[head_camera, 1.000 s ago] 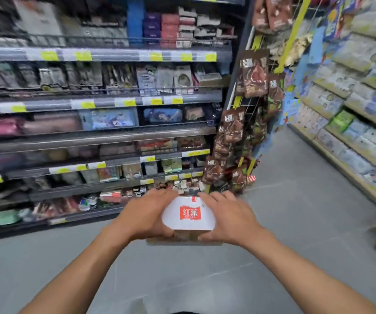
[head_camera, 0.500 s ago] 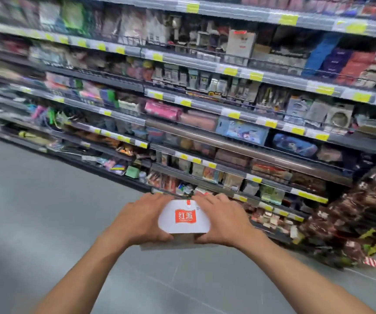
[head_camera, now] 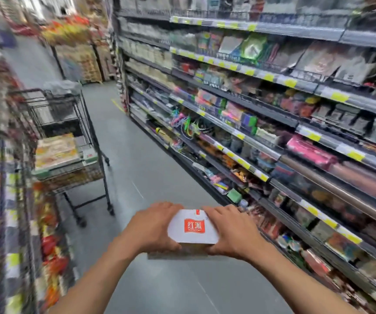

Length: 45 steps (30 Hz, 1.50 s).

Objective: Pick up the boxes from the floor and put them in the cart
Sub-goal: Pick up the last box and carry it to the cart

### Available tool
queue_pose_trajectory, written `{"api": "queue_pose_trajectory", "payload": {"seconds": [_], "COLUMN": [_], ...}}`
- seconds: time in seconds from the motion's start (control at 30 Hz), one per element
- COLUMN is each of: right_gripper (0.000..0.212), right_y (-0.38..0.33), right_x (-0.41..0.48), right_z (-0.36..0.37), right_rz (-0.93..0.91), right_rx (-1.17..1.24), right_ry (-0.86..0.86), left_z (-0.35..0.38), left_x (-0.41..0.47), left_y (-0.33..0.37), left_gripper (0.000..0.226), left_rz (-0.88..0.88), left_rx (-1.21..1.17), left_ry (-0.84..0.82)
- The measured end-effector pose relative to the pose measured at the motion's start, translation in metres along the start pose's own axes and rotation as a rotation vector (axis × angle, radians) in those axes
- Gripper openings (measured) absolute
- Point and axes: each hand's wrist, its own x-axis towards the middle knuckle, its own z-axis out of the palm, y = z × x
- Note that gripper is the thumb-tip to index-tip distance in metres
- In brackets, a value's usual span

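Both hands, left hand [head_camera: 151, 227] and right hand [head_camera: 232, 232], clasp a white red-labelled cardboard box [head_camera: 192, 227] over open grey aisle floor [head_camera: 141, 168], right of the black wire cart [head_camera: 69, 137] holding flat boxes [head_camera: 55, 149].

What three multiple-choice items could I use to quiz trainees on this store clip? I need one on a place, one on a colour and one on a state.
1. Where does the cart stand relative to the held box?
A. ahead and to the left
B. directly behind
C. on the right shelves

2. What colour is the logo on the box's top?
A. blue
B. green
C. red

3. How is the box held?
A. resting on the floor
B. gripped between the left hand and the right hand
C. in one hand only

Answers: 1 A, the cart sits up the aisle at left. 2 C, a red mark shows on the white top. 3 B, a hand clasps each side, above the floor.
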Motion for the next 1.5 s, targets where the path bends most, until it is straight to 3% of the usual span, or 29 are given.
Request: {"api": "queue_pose_trajectory", "payload": {"seconds": [0.33,0.87,1.17,1.5], "right_gripper": [0.102,0.098,0.093,0.1], "right_y": [-0.025,0.002,-0.068,-0.215], "right_x": [0.181,0.531,0.726,0.966], "right_z": [-0.002,-0.04,-0.043,-0.059], "right_rz": [-0.197,-0.54,-0.73,-0.905], "right_rx": [-0.002,-0.01,-0.111,-0.148], "right_ry": [-0.033,-0.099,-0.109,-0.131], "left_z": [-0.034,-0.097,-0.124,-0.162], "left_x": [0.064,0.279,0.342,0.398], "left_y": [-0.11,-0.27,-0.416,-0.636], "left_gripper": [0.09,0.081,0.088,0.091], "left_rz": [-0.217,-0.526,-0.667,-0.893], "left_rx": [-0.035,-0.149,-0.182,-0.298], "left_ry": [-0.003,0.053,0.131,0.258]}}
